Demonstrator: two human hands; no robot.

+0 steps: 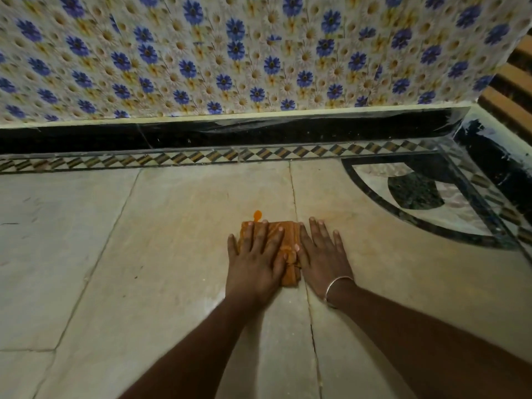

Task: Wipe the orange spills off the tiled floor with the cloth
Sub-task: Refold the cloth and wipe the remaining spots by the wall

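1. While the left hand (254, 260) pressed flat on the folded cloth (283, 236), fingers straight and spread, the right hand (322, 254) lay flat just beside it, its thumb on the cloth's edge.
2. The cloth sat on the tiled floor (144, 254), stained orange, with a small orange spill (257, 215) touching its far edge.
3. Wiping seemed well under way, and that blob looked like the main patch left.
4. The next move likely called for a forward push over the blob, with even pressure.

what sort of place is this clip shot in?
Probably a room corner in a home, seen at floor level: pale stone-tiled floor with an inlaid chequered border, black skirting, a wall in blue-flower print. Which room, cannot tell.
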